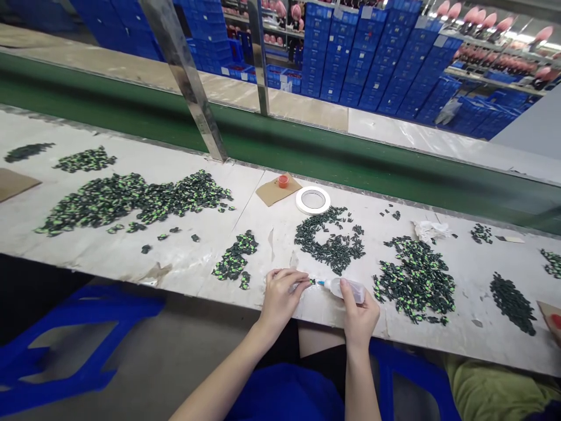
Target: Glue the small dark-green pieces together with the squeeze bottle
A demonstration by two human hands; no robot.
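My left hand point(281, 291) pinches a small dark green piece with bright green marks point(312, 281) over the near edge of the table. In my right hand point(360, 310) is a translucent squeeze bottle point(348, 290) with a blue nozzle, its tip pointing left at the piece, touching or very close to it. Just beyond my hands lies a pile of plain dark green pieces point(335, 252). Piles of pieces with bright green marks lie on either side, a small one point(234, 257) to the left and a larger one point(416, 280) to the right.
A tape roll point(300, 200) and an orange-red cap point(283, 181) on cardboard point(270, 192) sit farther back. Large piles point(131, 199) spread leftward. A metal post point(193, 88) rises beside the green belt point(350, 146). Blue stools point(79, 327) and a person's green clothing point(495, 389) are nearby.
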